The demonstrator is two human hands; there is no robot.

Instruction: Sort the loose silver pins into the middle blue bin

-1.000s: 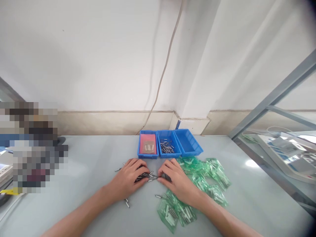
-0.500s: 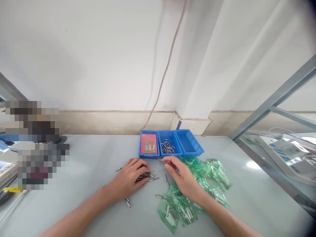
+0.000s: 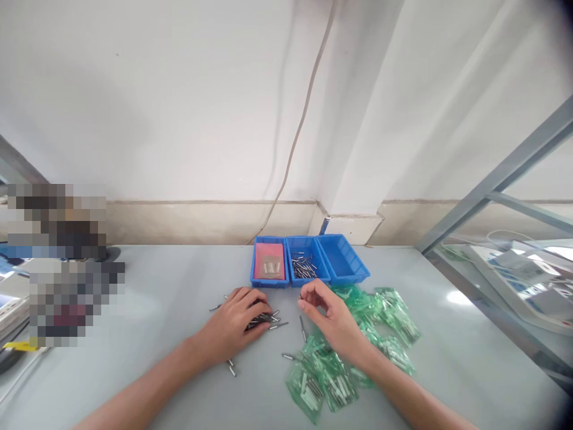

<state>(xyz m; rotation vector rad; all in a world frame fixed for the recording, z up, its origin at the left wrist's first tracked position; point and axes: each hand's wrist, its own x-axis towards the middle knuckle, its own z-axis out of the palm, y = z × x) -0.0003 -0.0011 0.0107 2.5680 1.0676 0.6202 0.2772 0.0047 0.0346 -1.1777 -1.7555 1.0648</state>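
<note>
My left hand (image 3: 239, 318) rests on the table over a pile of thin metal pins (image 3: 260, 321), its fingers curved and slightly apart; part of the pile is hidden beneath it. My right hand (image 3: 329, 313) hovers in front of the blue bins with thumb and forefinger pinched together. Whatever sits in that pinch is too small to make out. Below the right hand, a loose pin (image 3: 303, 328) lies on the table, and another pin (image 3: 288, 356) is near the green plastic bags (image 3: 333, 376), which contain similar pieces.
Three blue bins stand in a row at the back. The left bin (image 3: 270, 284) holds a pink sheet and a small clear bag, the middle bin (image 3: 293, 242) holds metal pins, the right bin (image 3: 342, 257) shows a bare bottom. A metal frame (image 3: 474, 203) rises at right.
My right hand has moved slightly right, away from the left hand, and its thumb and forefinger have drawn closer together. My left hand has stayed over the pins.
</note>
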